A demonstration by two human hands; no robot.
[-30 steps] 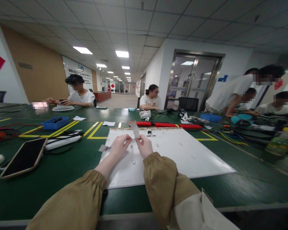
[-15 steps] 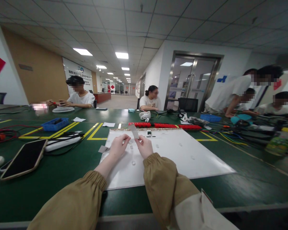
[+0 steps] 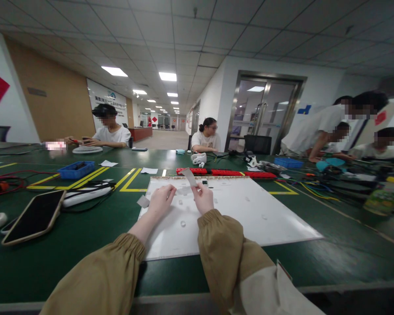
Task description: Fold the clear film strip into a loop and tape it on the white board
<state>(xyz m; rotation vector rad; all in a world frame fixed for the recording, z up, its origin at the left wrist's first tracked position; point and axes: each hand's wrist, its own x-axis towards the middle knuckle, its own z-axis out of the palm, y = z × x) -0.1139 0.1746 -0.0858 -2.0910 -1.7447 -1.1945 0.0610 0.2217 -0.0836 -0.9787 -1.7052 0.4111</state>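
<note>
A white board (image 3: 236, 218) lies flat under both hands, with several small clear ring-like or round bits scattered on it. My right hand (image 3: 203, 199) is closed in a pinch on a thin grey strip (image 3: 188, 177), whose free end sticks up and bends to the left. Between the hands stretches a pale translucent strip (image 3: 184, 190). Its left end is in the pinch of my left hand (image 3: 162, 199); its right end runs to the fingers of my right hand. Another small grey piece (image 3: 143, 201) pokes out at the board's left edge beside my left wrist.
Red slotted strips (image 3: 226, 173) lie behind the board. To the left are a phone (image 3: 34, 216), a white power strip (image 3: 87, 195) with cables and a blue tray (image 3: 75, 170). Cables and a yellow-capped bottle (image 3: 382, 197) stand at right. Several people sit or lean around the table.
My hands have moved apart, the right one going slightly right with the grey strip. The translucent strip now shows stretched between them.
</note>
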